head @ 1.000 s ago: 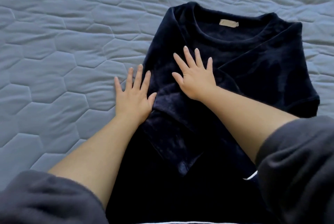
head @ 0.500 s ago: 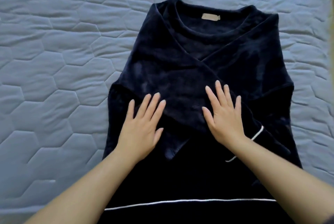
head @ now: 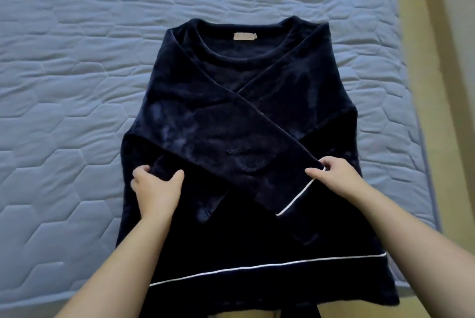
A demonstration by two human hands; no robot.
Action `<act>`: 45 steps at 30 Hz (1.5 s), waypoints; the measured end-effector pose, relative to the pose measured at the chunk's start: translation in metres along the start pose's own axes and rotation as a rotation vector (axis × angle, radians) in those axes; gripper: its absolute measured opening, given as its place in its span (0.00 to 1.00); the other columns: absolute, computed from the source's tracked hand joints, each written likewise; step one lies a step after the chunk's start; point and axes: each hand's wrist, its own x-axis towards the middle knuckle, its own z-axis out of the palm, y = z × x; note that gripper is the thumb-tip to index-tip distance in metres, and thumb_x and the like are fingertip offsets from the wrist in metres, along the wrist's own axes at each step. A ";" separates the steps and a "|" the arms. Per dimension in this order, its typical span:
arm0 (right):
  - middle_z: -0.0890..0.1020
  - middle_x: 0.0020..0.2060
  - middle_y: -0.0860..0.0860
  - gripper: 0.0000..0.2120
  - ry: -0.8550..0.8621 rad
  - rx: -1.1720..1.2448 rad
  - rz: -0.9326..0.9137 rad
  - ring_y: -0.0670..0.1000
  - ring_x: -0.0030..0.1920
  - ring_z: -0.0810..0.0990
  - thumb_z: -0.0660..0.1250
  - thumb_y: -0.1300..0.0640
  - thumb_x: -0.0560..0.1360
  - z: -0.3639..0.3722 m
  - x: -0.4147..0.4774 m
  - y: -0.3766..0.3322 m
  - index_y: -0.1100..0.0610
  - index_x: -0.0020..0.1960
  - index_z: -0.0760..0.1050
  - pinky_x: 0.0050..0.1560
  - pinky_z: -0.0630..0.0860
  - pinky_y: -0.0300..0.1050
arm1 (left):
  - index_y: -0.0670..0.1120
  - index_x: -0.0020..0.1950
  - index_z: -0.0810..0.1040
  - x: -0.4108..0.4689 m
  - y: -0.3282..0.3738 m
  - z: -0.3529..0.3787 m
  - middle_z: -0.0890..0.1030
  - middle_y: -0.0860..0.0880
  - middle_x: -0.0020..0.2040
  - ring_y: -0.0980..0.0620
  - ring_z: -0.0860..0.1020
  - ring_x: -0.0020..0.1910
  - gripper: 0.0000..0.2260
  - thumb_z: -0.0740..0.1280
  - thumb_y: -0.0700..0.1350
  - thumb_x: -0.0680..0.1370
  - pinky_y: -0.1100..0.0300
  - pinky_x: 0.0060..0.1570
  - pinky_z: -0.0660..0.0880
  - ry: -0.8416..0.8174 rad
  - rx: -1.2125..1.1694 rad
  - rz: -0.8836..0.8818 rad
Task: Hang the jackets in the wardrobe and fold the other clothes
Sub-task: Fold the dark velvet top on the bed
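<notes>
Pinches a sleeve end in each hand. Left hand [head: 154, 186]: thumb on top, fingers curled underneath, clamped on the end of the under sleeve [head: 164, 163] near the garment's left edge. Right hand [head: 334, 176]: thumb and curled fingers gripping the far corner of the cuff [head: 295, 199] of the over sleeve [head: 218, 132], beside its white piping, toward the right edge. Roughly level with each other, well apart, partway down the navy velvet top [head: 257, 235].

Lies flat on the quilted blue mattress [head: 77, 60], collar and tan label [head: 245, 36] farthest from the person, hem stripe [head: 257, 267] nearest. Long axis straight away from the body, so any fold toward the collar runs forward from both hands. Each hand nearer its own side; probably no reaching across needed for squaring the sleeves or turning the sides in.

Only the crossed sleeves, an X over the chest, between the hands and the collar. Hem seemingly overhanging the mattress's near edge. Tan floor [head: 424, 35] beyond the right edge.
</notes>
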 end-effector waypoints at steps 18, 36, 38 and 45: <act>0.83 0.39 0.45 0.10 -0.237 0.096 -0.057 0.44 0.40 0.79 0.72 0.46 0.71 -0.019 0.008 0.029 0.52 0.45 0.80 0.41 0.71 0.35 | 0.43 0.55 0.73 0.003 -0.003 -0.017 0.78 0.47 0.48 0.49 0.75 0.45 0.12 0.68 0.45 0.74 0.56 0.51 0.71 0.181 -0.126 0.136; 0.77 0.32 0.51 0.10 -0.199 0.246 0.012 0.49 0.34 0.73 0.69 0.55 0.75 -0.005 0.016 0.050 0.57 0.37 0.75 0.37 0.68 0.42 | 0.47 0.61 0.72 0.085 0.052 -0.025 0.78 0.48 0.51 0.51 0.78 0.46 0.10 0.59 0.47 0.82 0.54 0.45 0.74 -0.439 -0.723 -0.208; 0.77 0.32 0.52 0.10 -0.259 0.253 0.043 0.48 0.34 0.73 0.69 0.57 0.75 -0.008 0.012 0.054 0.57 0.36 0.75 0.37 0.69 0.42 | 0.47 0.55 0.74 0.084 0.051 -0.025 0.79 0.48 0.49 0.52 0.78 0.46 0.07 0.59 0.47 0.82 0.54 0.50 0.74 -0.444 -0.784 -0.201; 0.80 0.43 0.51 0.06 0.117 -0.037 -0.182 0.52 0.47 0.78 0.69 0.60 0.72 -0.013 0.032 -0.025 0.52 0.47 0.75 0.50 0.68 0.40 | 0.47 0.59 0.76 0.089 0.057 -0.013 0.81 0.47 0.52 0.50 0.80 0.48 0.11 0.61 0.50 0.80 0.56 0.41 0.80 -0.528 -0.950 -0.243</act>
